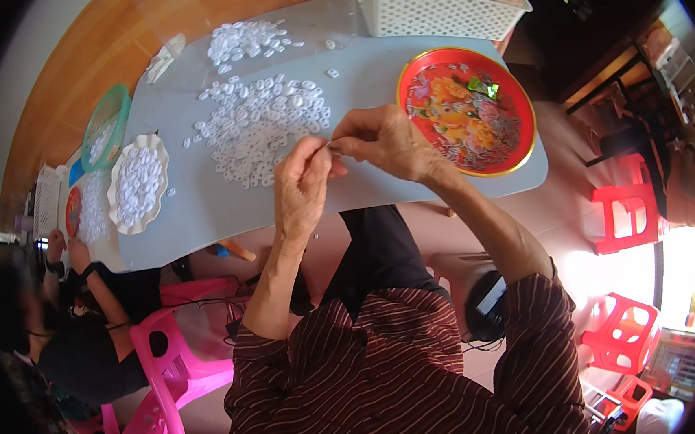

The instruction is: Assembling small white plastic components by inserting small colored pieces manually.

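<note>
My left hand (302, 182) and my right hand (392, 142) meet over the near side of the grey table (360, 63). Both are closed, fingertips pinched together around something too small to make out. Just left of them spreads a loose pile of small white plastic pieces (260, 128), many with dark holes or marks. Farther back lies a second heap of white pieces (243, 41). Beyond my right hand sits a round red tray (413, 63) with a gold rim and flower pattern, holding many small metallic-looking bits and a shiny green scrap (482, 86).
A white perforated basket (436, 18) stands at the back edge. On the left are a scalloped white dish (159, 171) of white pieces and a green bowl (120, 101). Another person (84, 351) works at far left beside a pink chair (181, 359). Red stools (630, 207) stand right.
</note>
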A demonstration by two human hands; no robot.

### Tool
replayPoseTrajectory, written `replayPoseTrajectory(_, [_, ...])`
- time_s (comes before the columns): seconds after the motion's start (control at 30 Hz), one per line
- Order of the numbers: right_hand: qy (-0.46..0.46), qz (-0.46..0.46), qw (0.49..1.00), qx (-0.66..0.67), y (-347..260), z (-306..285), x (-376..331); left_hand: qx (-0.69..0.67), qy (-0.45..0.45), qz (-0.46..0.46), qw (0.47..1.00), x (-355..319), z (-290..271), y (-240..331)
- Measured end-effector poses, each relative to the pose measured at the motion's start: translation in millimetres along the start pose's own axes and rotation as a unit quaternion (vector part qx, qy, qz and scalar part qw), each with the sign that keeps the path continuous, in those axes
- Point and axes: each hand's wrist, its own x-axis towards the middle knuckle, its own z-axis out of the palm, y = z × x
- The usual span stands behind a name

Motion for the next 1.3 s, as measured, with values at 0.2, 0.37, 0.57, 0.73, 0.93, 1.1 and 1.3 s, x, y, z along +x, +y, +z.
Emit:
replayPoseTrajectory(0.2, [0.037, -0.104, 0.986, -0.125, 4.7, 2.2, -10.6, -0.015, 0.002, -0.066, 0.998, -5.6, 4.8, -1.9])
replayPoseTrajectory(0.37, [0.116, -0.112, 0.955, -0.25, 10.8, -55.4, -14.8, -0.011, 0.019, -0.035, 0.999, -7.9, -0.2, -10.8])
replayPoseTrajectory(0.57, [0.011, -0.004, 0.946, -0.323, 22.3, -118.9, -47.3, 0.011, -0.019, -0.007, 1.0, -5.5, 5.5, -12.6])
replayPoseTrajectory(0.73, [-0.056, 0.018, 0.953, -0.297, 26.3, -120.0, -53.2, 0.033, -0.017, 0.013, 0.999, -6.5, 5.6, -14.7])
replayPoseTrajectory(0.93, [0.017, 0.042, 0.942, -0.332, 31.0, -130.5, -50.9, 0.024, -0.025, 0.021, 0.999, -6.9, 5.5, -17.4])
replayPoseTrajectory(1.1, [0.034, -0.004, 0.932, -0.36, 34.8, -127.1, -45.4, 0.032, -0.025, 0.023, 0.999, -7.0, 5.1, -18.2])
replayPoseTrajectory(1.3, [0.037, 0.029, 0.881, -0.471, 26.0, -105.5, -35.7, 0.032, -0.018, 0.023, 0.999, -9.1, 4.2, -16.7])
